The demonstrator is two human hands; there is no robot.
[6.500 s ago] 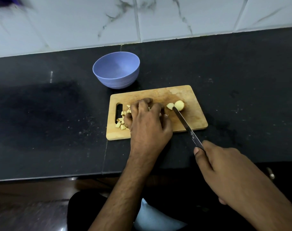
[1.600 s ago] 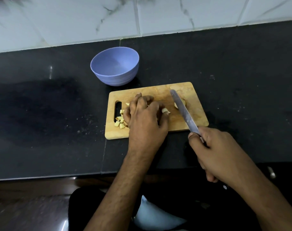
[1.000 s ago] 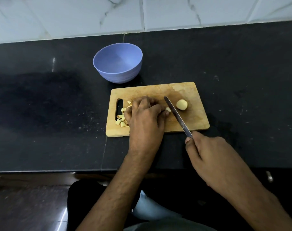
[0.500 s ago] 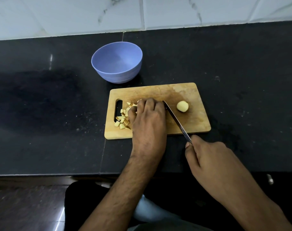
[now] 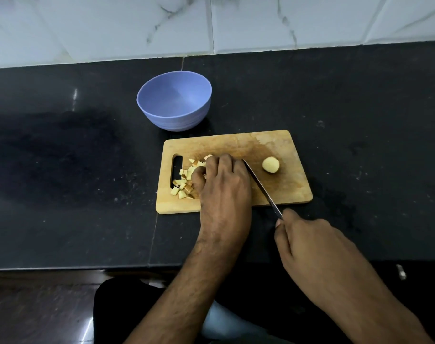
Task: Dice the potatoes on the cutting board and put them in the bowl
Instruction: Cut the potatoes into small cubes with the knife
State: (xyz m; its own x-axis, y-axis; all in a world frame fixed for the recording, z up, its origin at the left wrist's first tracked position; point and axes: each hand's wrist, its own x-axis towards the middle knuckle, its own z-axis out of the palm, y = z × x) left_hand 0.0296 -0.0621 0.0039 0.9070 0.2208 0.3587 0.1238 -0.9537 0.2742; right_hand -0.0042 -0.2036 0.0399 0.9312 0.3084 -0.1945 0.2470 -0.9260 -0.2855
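A wooden cutting board (image 5: pixel 289 188) lies on the black counter. A pile of diced potato pieces (image 5: pixel 183 185) sits at its left end by the handle slot. My left hand (image 5: pixel 223 187) is over the pile's right side, fingers curled down onto pieces beneath it. My right hand (image 5: pixel 310 247) grips the handle of a knife (image 5: pixel 261 187); the blade slants across the board, right against my left hand. One rounded potato chunk (image 5: pixel 271 165) lies apart at the board's right. The blue bowl (image 5: pixel 176 120) stands just behind the board's left corner, with nothing in it.
The black counter (image 5: pixel 62 170) stretches to both sides of the board. A white tiled wall (image 5: pixel 211 21) rises behind it. The counter's front edge runs below my forearms, with my lap under it.
My left hand has slid left with the cut pieces toward the diced pile. The knife has followed it left, away from the rounded chunk, which has stayed in place.
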